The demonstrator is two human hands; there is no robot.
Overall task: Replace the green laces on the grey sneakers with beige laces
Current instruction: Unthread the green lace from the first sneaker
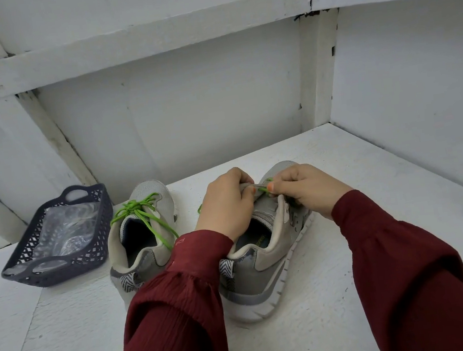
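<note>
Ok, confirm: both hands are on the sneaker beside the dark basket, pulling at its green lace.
Wrong: the head view shows the left hand and right hand on the right sneaker, away from the dark basket, pulling at its green lace.

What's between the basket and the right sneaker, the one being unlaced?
The left sneaker, its green lace tied in a bow, stands between the dark basket and the right sneaker. The head view shows it.

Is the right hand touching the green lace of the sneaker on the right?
Touching. In the head view the right hand pinches the green lace over the sneaker.
</note>
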